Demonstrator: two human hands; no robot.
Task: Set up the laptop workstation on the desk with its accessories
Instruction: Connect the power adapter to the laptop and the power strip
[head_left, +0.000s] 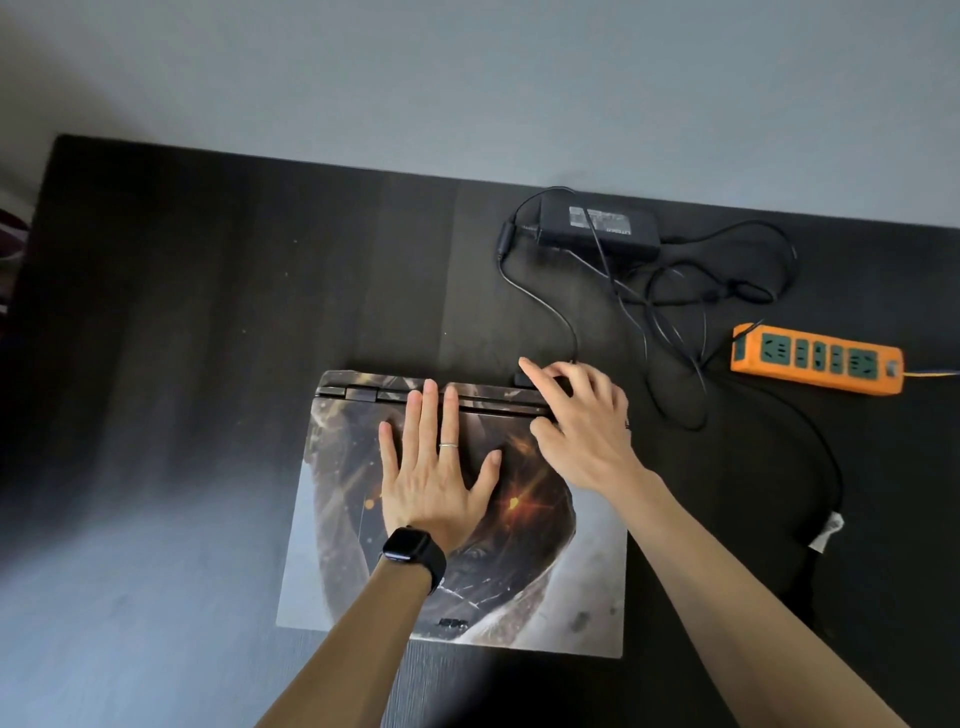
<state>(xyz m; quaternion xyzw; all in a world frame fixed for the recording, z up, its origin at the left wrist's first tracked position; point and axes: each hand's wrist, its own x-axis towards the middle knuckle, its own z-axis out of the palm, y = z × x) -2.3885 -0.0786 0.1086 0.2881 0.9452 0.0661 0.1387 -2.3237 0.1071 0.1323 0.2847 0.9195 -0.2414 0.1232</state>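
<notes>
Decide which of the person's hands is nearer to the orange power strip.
Right. The right hand holds the plug at the laptop's back right corner, left of the power strip; the left hand lies flat on the laptop, farther left.

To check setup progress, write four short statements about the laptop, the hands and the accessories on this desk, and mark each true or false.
1. The laptop with the dark patterned lid is closed. True.
2. The left hand grips the black rectangular power brick. False: it lies flat on the lid; the brick lies untouched near the dark desk's far edge.
3. The right hand is at the laptop's rear right corner, fingers on a black plug. True.
4. The orange plastic power strip lies left of the laptop. False: it lies to the right.
</notes>
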